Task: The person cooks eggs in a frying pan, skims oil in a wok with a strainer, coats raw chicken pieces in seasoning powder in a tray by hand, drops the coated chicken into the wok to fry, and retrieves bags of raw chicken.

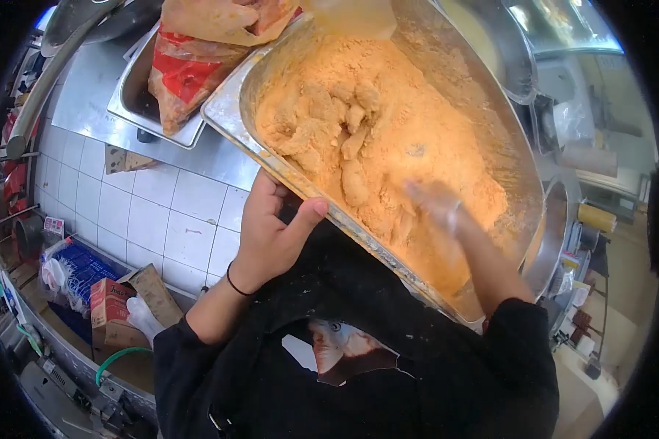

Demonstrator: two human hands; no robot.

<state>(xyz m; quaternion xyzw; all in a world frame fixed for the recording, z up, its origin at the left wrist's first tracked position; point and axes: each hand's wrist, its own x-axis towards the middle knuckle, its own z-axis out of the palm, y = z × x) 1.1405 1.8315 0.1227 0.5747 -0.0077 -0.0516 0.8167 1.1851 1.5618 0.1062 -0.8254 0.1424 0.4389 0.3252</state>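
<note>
A large steel pan (231, 117) tilts in front of me, holding orange breading flour (436, 143). Several coated pieces that look like chicken (354, 179) lie clustered in the flour toward the pan's left side. My left hand (267, 238) is closed on the pan's near rim, thumb on top and fingers underneath. Inside the pan, my right hand (438, 206) is over the flour at the near right, dusted and seemingly in a thin clear glove. Motion smears its fingers, so their shape and anything in them are unclear.
A smaller steel pan (128, 99) with a red-and-clear plastic bag (190, 69) stands at the upper left. A bowl of pale liquid (479, 36) sits at the upper right. Cardboard boxes (113, 311) and a blue package (88, 263) lie at the lower left.
</note>
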